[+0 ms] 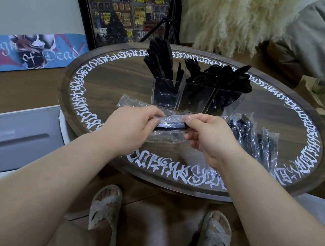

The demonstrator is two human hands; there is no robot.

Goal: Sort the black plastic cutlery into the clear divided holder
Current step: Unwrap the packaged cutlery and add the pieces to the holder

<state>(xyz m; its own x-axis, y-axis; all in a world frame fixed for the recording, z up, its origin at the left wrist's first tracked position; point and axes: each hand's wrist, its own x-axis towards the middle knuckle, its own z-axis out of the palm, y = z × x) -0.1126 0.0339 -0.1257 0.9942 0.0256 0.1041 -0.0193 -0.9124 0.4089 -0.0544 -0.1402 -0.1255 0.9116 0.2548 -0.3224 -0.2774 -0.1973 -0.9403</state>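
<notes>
Both hands pinch one clear wrapper (167, 128) with black cutlery inside: the left hand (133, 124) grips its left end, the right hand (208, 136) its right, fingers curled. To open it cleanly, I would pull the ends apart gently so the pieces don't scatter. Beyond the hands stands one holder (187, 97) with three filled compartments. Several wrapped packs (261, 138), too tangled to count, lie right of the right hand.

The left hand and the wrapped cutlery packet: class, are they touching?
Touching. In the head view the left hand pinches one end of the wrapped cutlery packet, fingers curled over its clear wrapper, while the right hand grips the other end.
</notes>
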